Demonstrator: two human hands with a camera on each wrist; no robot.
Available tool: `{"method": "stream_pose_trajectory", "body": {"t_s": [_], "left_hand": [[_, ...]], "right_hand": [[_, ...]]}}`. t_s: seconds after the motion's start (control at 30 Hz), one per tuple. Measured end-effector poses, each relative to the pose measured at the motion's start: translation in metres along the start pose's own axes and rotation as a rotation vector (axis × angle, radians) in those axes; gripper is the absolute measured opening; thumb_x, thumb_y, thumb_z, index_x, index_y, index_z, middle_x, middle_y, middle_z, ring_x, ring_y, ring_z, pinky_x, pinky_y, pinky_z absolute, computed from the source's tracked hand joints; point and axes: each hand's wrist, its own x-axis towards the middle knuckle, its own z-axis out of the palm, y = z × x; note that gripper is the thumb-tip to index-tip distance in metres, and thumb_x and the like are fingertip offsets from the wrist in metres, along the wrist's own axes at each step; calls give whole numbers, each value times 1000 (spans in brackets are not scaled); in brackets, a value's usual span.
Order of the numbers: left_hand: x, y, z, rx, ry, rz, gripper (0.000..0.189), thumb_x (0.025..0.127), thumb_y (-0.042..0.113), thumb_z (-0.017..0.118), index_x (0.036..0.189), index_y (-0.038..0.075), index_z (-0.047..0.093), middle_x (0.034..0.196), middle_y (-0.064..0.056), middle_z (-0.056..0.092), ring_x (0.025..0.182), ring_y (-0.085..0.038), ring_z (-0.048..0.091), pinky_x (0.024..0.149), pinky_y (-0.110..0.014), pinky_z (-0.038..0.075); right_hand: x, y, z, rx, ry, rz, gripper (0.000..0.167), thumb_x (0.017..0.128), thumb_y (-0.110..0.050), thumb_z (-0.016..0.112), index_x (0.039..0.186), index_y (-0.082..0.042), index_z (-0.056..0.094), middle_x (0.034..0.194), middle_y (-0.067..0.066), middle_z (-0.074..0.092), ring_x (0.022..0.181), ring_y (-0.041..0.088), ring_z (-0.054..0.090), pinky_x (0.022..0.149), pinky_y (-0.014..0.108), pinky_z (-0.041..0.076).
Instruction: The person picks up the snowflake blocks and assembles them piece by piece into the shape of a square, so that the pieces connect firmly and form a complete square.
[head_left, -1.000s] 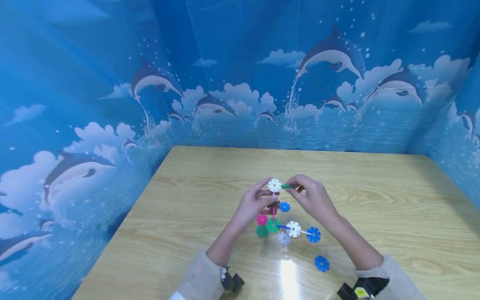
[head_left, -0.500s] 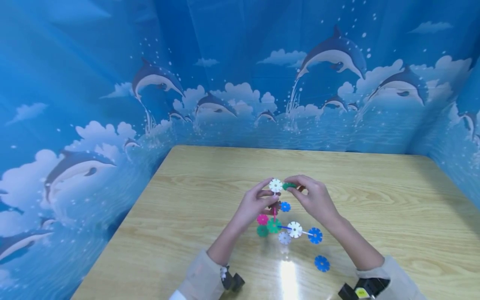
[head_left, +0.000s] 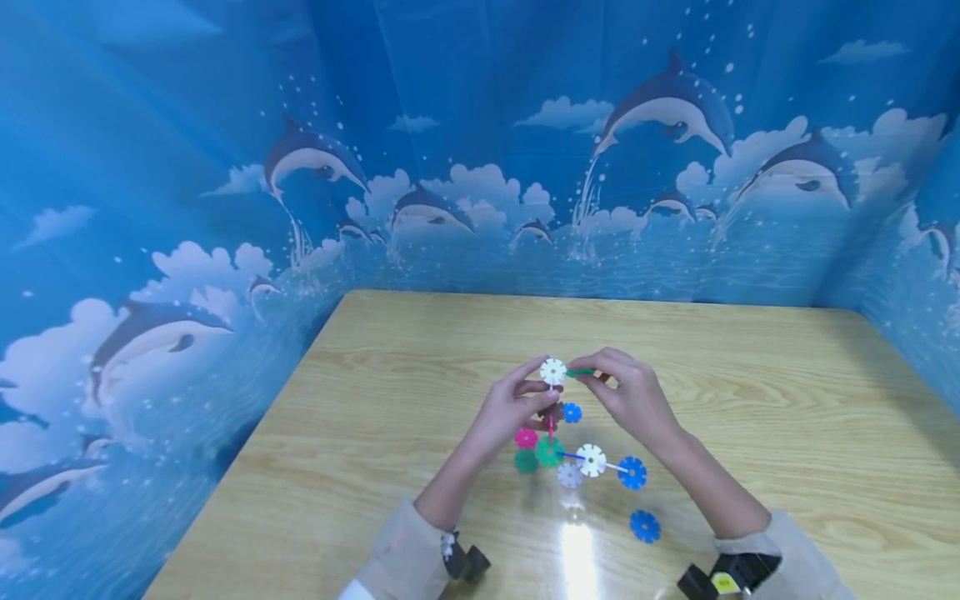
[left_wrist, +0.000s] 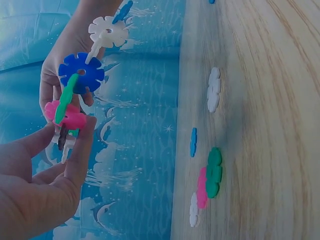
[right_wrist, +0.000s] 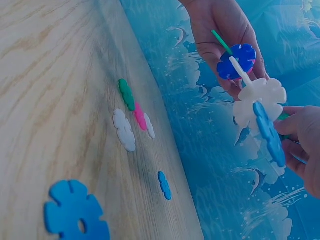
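My left hand [head_left: 513, 408] grips a chain of interlocking snowflake discs by its upper part, thumb and fingers around it. At the chain's top is a white disc [head_left: 553, 371]. Lower down hang a green disc [head_left: 550, 452], another white disc [head_left: 591, 460] and a blue disc [head_left: 632, 472] at the end. My right hand [head_left: 626, 392] pinches a green snowflake disc [head_left: 579, 372], held edge-on beside the top white disc; whether they touch I cannot tell. In the left wrist view, a pink disc [left_wrist: 70, 117] of the chain sits at the left fingertips.
Loose discs lie on the wooden table [head_left: 390, 400] beneath: pink [head_left: 526, 437], green [head_left: 526, 461], pale white [head_left: 570, 475], and two blue ones, one small-looking blue disc [head_left: 572, 412] farther off and one blue disc [head_left: 645, 526] nearer. A dolphin-print curtain [head_left: 480, 167] surrounds the far side.
The green disc in my right hand has turned, showing more of its face half a second ago and its edge now. Both hands stay almost in place; the chain shifts very slightly right.
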Motion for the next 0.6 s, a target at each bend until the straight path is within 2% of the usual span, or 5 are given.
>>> {"method": "stream_pose_trajectory", "body": {"t_s": [0.13,0.37,0.43,0.6], "left_hand": [[0,1,0,-8,1,-11,57,87,7,62,139,11,39,109,-24,59,83,-26,64,70,-36,57],[-1,2,0,-15,-1,-6,57,88,6,62,139,9,38,103,-17,62,82,-26,64,70,-36,57],[-1,2,0,-17,-4,-3,57,88,5,61,139,8,38,104,-19,61,82,-26,64,70,-36,57],[0,1,0,-7,-12,3,57,87,5,62,139,9,38,108,-22,60,81,-26,64,69,-36,57]], "right_hand": [[0,1,0,-2,2,-4,31,68,13,74,91,-9,71,82,-5,66,72,9,59,62,11,49],[1,0,1,-3,6,-27,32,67,14,74,90,-8,72,81,-3,66,71,10,59,62,16,51],[1,0,1,-1,8,-36,33,67,15,73,90,-9,72,81,-3,65,71,11,60,63,16,52],[1,1,1,10,14,-46,34,66,17,73,89,-8,72,81,-3,65,72,12,60,66,12,50]]}}
